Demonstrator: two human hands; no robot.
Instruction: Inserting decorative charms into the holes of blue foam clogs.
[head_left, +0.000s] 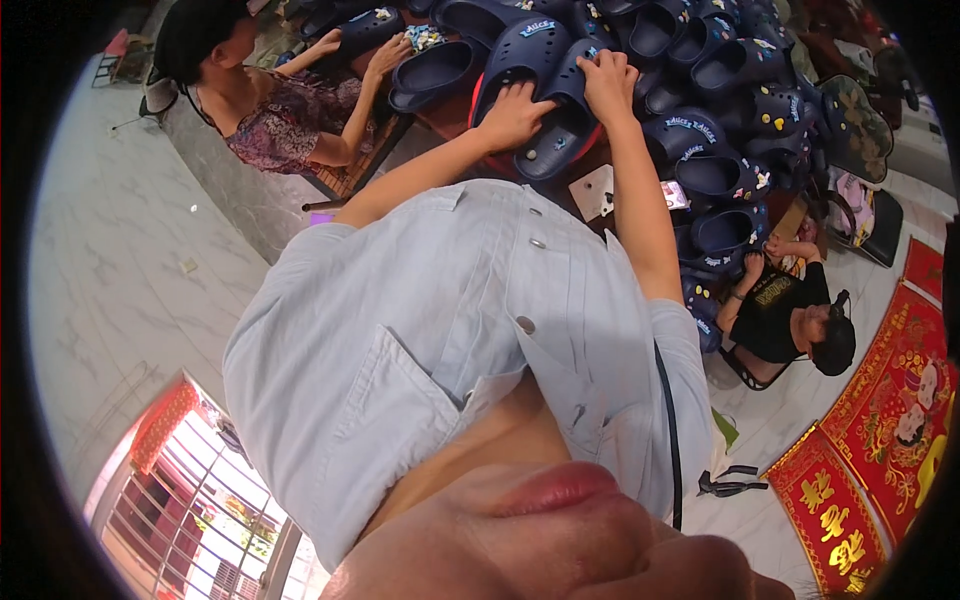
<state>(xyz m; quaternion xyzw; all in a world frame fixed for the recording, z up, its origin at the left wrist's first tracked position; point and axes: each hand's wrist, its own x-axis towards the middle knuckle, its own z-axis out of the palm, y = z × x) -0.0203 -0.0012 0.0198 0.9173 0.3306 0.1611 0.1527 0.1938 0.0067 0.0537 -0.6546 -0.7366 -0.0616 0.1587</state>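
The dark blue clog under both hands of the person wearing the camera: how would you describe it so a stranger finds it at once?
Start at the big heap of dark blue clogs on the table. At its near edge lies one dark blue clog, sole side partly up over a red rim. Unlike its neighbours, the left hand and right hand rest on it.

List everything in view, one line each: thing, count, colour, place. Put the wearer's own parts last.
Clogs: a large heap, too many to count, navy blue, across the table at top.
Card: one, white, on the table near the wearer's right arm.
Co-worker: one, patterned top, upper left, hands at the clogs.
Co-worker: one, black shirt, at right beside the heap.
Banners: several, red and gold, lower right floor.
Gate: one, barred, lower left.
Shirt: one, light blue, centre.
Left hand: resting on a navy clog.
Right hand: grip on that same clog.
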